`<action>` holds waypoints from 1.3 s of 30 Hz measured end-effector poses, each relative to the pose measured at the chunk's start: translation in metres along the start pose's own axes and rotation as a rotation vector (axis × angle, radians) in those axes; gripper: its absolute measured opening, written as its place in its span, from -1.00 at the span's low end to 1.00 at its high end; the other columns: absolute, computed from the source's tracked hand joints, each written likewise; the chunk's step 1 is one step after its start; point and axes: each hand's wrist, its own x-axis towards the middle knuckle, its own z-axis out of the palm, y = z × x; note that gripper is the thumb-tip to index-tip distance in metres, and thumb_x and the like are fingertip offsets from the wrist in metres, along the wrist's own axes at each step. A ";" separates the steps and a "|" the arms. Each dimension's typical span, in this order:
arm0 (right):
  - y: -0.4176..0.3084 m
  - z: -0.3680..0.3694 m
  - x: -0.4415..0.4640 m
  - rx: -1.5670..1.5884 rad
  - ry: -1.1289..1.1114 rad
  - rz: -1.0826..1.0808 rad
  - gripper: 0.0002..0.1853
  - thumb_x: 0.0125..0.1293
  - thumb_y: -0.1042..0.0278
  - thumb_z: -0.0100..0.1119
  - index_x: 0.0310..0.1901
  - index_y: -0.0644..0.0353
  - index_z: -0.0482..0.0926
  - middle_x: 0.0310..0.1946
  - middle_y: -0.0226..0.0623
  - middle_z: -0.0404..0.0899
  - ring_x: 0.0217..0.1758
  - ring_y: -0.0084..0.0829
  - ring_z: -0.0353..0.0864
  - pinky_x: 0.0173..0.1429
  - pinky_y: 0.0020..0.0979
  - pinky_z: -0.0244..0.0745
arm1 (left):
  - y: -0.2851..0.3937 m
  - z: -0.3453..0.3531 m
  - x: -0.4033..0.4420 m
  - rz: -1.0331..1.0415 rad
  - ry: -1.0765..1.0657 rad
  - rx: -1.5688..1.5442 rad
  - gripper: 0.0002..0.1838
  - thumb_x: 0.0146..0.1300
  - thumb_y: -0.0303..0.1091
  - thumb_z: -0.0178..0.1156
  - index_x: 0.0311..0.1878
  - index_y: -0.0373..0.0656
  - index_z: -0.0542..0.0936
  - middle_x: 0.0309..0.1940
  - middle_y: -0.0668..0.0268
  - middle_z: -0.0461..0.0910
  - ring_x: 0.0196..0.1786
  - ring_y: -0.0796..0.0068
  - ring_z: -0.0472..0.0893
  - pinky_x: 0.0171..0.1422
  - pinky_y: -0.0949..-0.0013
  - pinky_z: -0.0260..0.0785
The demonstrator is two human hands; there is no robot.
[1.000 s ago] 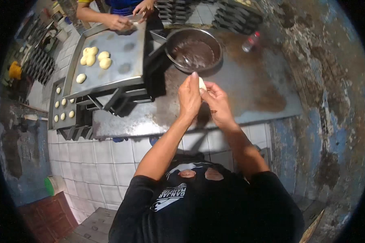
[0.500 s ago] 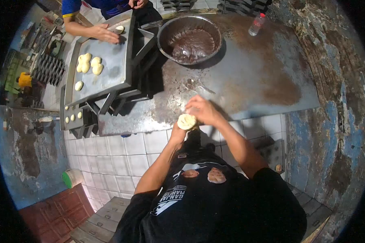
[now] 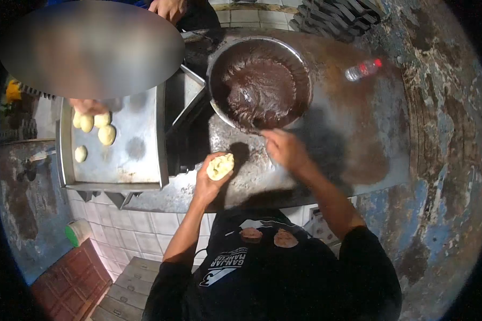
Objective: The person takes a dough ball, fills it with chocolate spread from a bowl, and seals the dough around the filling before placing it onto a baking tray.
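My left hand point(image 3: 211, 179) is closed around a piece of pale yellow dough point(image 3: 220, 167), its hollowed, uneven top facing up. It is above the front of the metal table point(image 3: 198, 187). At the near rim of a large metal bowl point(image 3: 305, 80), my right hand point(image 3: 285, 150) has its fingers closed together. Whatever sits between those fingers is too small or hidden to name. Thick dark brown paste point(image 3: 262, 88) fills the bottom of the bowl and smears its walls.
Left of the bowl, a metal tray point(image 3: 118, 174) carries several dough balls point(image 3: 106, 135). A co-worker's hand point(image 3: 88, 106) reaches onto it, mostly behind a blurred oval. A red-capped bottle point(image 3: 361, 70) lies back right. Dark metal racks point(image 3: 334, 18) stand beyond the table.
My hands have separated: the left moved left with the dough, the right moved to the bowl's near rim. The view has shifted closer over the table. The co-worker leans over the tray.
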 end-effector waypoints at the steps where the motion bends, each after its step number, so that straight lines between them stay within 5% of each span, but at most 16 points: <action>1: 0.014 -0.011 0.025 -0.239 0.005 -0.103 -0.78 0.38 0.40 0.12 -0.04 0.28 0.67 -0.27 -0.03 0.68 -0.18 -0.01 0.72 -0.07 -0.09 0.63 | 0.001 -0.001 0.012 0.016 0.003 0.023 -0.39 0.18 -0.58 0.47 0.29 -0.16 0.49 0.09 0.29 0.67 0.14 0.53 0.65 0.31 0.41 0.48; 3: 0.035 -0.022 0.065 -0.474 -0.003 -0.204 -0.78 0.39 0.40 0.11 -0.05 0.25 0.68 -0.33 -0.04 0.73 -0.24 -0.04 0.76 -0.14 -0.11 0.69 | 0.007 -0.002 0.035 0.020 0.008 0.041 -0.38 0.19 -0.57 0.47 0.31 -0.14 0.49 0.09 0.28 0.68 0.15 0.52 0.65 0.32 0.39 0.47; 5: 0.052 -0.021 0.096 -0.847 -0.249 -0.116 -0.78 0.36 0.30 0.15 -0.13 0.20 0.72 -0.36 -0.05 0.74 -0.31 -0.08 0.78 -0.21 -0.10 0.70 | 0.016 -0.003 0.055 0.100 0.071 0.147 -0.30 0.19 -0.54 0.47 0.40 -0.11 0.42 0.09 0.21 0.70 0.16 0.47 0.67 0.33 0.34 0.48; 9: 0.082 -0.004 0.126 -0.863 -0.446 0.018 -0.76 0.33 0.22 0.17 -0.27 0.21 0.73 -0.42 -0.01 0.74 -0.32 -0.07 0.79 -0.20 -0.09 0.70 | 0.026 -0.011 0.075 0.068 0.192 0.081 -0.14 0.16 -0.50 0.51 0.49 -0.11 0.28 0.05 0.14 0.73 0.11 0.42 0.71 0.29 0.30 0.52; 12: 0.097 -0.003 0.131 -0.715 -0.529 -0.008 -0.71 0.30 0.17 0.20 -0.34 0.24 0.73 -0.46 0.03 0.72 -0.32 -0.05 0.78 -0.22 -0.07 0.69 | 0.010 -0.025 0.081 0.022 0.166 0.129 -0.23 0.17 -0.51 0.50 0.42 -0.16 0.34 0.06 0.15 0.73 0.11 0.45 0.71 0.27 0.33 0.53; 14: 0.127 -0.002 0.137 -0.254 -0.630 -0.161 -0.75 0.32 0.25 0.21 -0.30 0.30 0.69 -0.58 -0.17 0.59 -0.61 -0.23 0.50 -0.44 -0.25 0.49 | 0.003 -0.026 0.085 0.049 0.174 0.158 -0.34 0.18 -0.51 0.50 0.33 -0.21 0.44 0.06 0.17 0.73 0.12 0.47 0.70 0.26 0.37 0.53; 18: 0.120 -0.026 0.141 0.292 -0.831 -0.018 -0.61 0.36 0.11 0.27 -0.05 0.32 0.76 -0.44 -0.26 0.76 -0.47 -0.41 0.64 -0.26 -0.35 0.56 | 0.013 -0.021 0.087 -0.018 0.197 0.044 -0.46 0.15 -0.53 0.52 0.20 -0.22 0.55 0.05 0.21 0.73 0.11 0.50 0.69 0.26 0.40 0.53; 21: 0.041 -0.042 0.108 0.881 -0.658 0.542 -0.56 0.40 0.10 0.28 0.08 0.34 0.71 -0.26 -0.36 0.77 -0.39 -0.57 0.54 -0.24 -0.48 0.46 | 0.020 -0.014 0.088 0.117 0.282 0.211 -0.40 0.13 -0.50 0.54 0.24 -0.23 0.52 0.04 0.17 0.72 0.10 0.40 0.71 0.25 0.38 0.54; 24: -0.014 -0.017 0.073 0.486 -0.508 0.493 -0.57 0.43 0.20 0.24 0.17 0.36 0.65 -0.14 -0.19 0.74 -0.27 -0.44 0.65 -0.21 -0.44 0.49 | 0.020 0.008 0.088 0.093 0.420 0.301 -0.39 0.13 -0.45 0.55 0.23 -0.22 0.48 0.02 0.10 0.73 0.09 0.31 0.74 0.18 0.29 0.59; 26: -0.029 0.017 0.039 -0.241 -0.076 -0.182 -0.70 0.39 0.36 0.27 0.09 0.28 0.70 -0.44 -0.20 0.58 -0.42 -0.32 0.65 -0.36 -0.32 0.49 | 0.030 0.024 0.086 0.152 0.424 0.294 -0.46 0.21 -0.47 0.46 0.22 -0.22 0.44 -0.05 -0.01 0.74 0.05 0.13 0.76 0.07 0.19 0.61; 29: -0.051 0.053 -0.022 -0.348 0.127 -0.286 -0.71 0.40 0.40 0.24 0.10 0.27 0.67 -0.36 -0.10 0.57 -0.35 -0.10 0.69 -0.28 -0.21 0.55 | 0.025 0.039 0.081 0.202 0.390 0.453 -0.58 0.30 -0.49 0.24 0.19 -0.20 0.41 -0.10 -0.21 0.67 -0.02 -0.30 0.67 -0.01 -0.12 0.53; 32: -0.042 0.039 -0.071 -0.384 -0.031 -0.217 -0.67 0.41 0.43 0.18 0.18 0.29 0.61 -0.19 0.00 0.63 -0.17 -0.01 0.72 -0.16 -0.11 0.61 | 0.001 0.034 0.055 0.222 0.339 0.731 -0.56 0.28 -0.46 0.24 0.21 -0.18 0.40 -0.08 -0.20 0.67 -0.02 -0.31 0.66 -0.01 -0.17 0.51; 33: -0.051 0.026 -0.083 -0.415 -0.118 -0.123 -0.67 0.41 0.42 0.20 0.17 0.31 0.61 -0.19 0.00 0.61 -0.09 0.00 0.71 -0.10 -0.14 0.61 | -0.025 0.033 0.060 0.010 0.387 0.674 -0.56 0.29 -0.46 0.23 0.23 -0.16 0.42 -0.09 -0.20 0.67 -0.04 -0.32 0.65 -0.03 -0.19 0.50; 34: -0.037 0.024 -0.093 -0.412 -0.108 -0.122 -0.67 0.41 0.42 0.20 0.17 0.31 0.61 -0.19 0.00 0.61 -0.09 0.00 0.71 -0.10 -0.14 0.61 | -0.038 0.034 0.056 0.006 0.482 0.569 -0.53 0.27 -0.58 0.20 0.25 -0.13 0.43 -0.09 -0.07 0.71 -0.02 -0.11 0.73 0.02 -0.02 0.56; 38: 0.007 0.026 -0.104 -0.435 0.041 -0.198 -0.58 0.38 0.43 0.25 0.25 0.31 0.55 -0.16 -0.06 0.65 0.01 -0.11 0.69 0.05 -0.26 0.61 | -0.024 0.055 0.007 0.003 0.032 -0.091 -0.30 0.18 -0.72 0.22 0.40 -0.13 0.34 0.18 0.30 0.56 0.25 0.47 0.53 0.29 0.35 0.41; 39: 0.016 0.037 -0.098 -0.021 0.121 -0.025 -0.54 0.37 0.45 0.25 0.29 0.32 0.50 -0.12 -0.06 0.67 0.00 -0.13 0.69 0.06 -0.27 0.61 | -0.026 0.068 -0.007 -0.009 -0.024 -0.115 -0.25 0.17 -0.70 0.25 0.45 -0.17 0.28 0.24 0.29 0.52 0.28 0.42 0.52 0.33 0.34 0.40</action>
